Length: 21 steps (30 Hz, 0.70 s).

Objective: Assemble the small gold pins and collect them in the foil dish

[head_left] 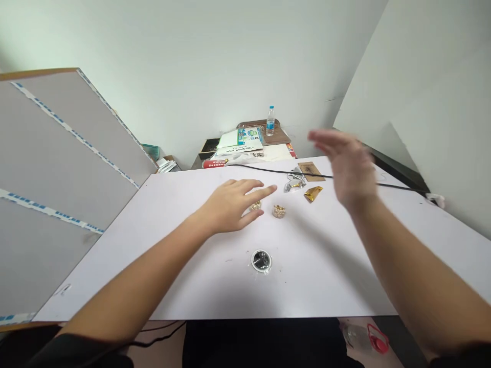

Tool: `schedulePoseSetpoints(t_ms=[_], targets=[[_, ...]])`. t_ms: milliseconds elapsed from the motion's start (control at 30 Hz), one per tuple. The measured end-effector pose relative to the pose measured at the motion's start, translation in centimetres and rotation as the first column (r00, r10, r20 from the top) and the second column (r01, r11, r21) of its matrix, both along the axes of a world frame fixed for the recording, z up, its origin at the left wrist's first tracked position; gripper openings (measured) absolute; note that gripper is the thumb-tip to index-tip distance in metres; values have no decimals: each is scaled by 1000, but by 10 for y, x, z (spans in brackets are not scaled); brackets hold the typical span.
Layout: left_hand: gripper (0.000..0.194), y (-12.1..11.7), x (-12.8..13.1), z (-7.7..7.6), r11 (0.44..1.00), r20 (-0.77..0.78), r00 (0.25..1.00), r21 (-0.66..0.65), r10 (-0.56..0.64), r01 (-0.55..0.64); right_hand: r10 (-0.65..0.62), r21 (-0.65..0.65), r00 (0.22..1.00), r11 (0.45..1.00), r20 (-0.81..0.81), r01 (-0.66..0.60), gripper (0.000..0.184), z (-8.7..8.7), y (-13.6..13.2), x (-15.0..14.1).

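My left hand [236,204] hovers over the white table, fingers spread, with nothing in it. Partly hidden beneath its fingers is a small clear cup of gold-coloured bits [255,205]. A second small clear cup [279,211], heaped with similar gold bits, stands just right of my left fingertips. My right hand [351,166] is raised over the table's right side, blurred by motion, its fingers stretched out to the left and holding nothing visible. Between the hands lie a folded gold foil piece [313,193], a clear-and-silver plastic bag [295,181] and a brown card [311,171].
A round black cable-hole cover [261,260] sits in the table [215,286] near me. A black cable [264,169] crosses the far side. Beyond are papers [240,140] and a water bottle [270,122] on a brown tray [282,135]. A grey partition [57,168] stands left.
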<state>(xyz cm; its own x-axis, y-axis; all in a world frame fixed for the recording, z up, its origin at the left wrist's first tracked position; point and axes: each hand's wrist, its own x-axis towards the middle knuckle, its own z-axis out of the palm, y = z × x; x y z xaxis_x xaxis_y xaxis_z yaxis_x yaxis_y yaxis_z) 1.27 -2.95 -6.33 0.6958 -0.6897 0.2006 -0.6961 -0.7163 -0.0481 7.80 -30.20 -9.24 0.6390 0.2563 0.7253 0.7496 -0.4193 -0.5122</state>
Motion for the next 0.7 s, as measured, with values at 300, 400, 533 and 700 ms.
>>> schedulePoseSetpoints(t_ms=[300, 400, 533, 700], targets=[[61, -9, 34, -27, 953, -158, 960, -161, 231, -256, 167, -110, 976, 977, -137, -182, 44, -92, 10, 20], [39, -14, 49, -31, 951, -201, 951, -152, 235, -268, 159, -258, 969, 944, -189, -205, 50, -100, 5, 20], [30, -37, 66, -40, 986, -231, 965, -75, 128, -149, 109, -403, 966, 893, -236, -200, 63, -107, 6, 21], [28, -46, 87, -42, 989, -305, 941, 18, 144, -145, 18, -396, 966, 910, -256, -122, 52, -109, 12, 19]])
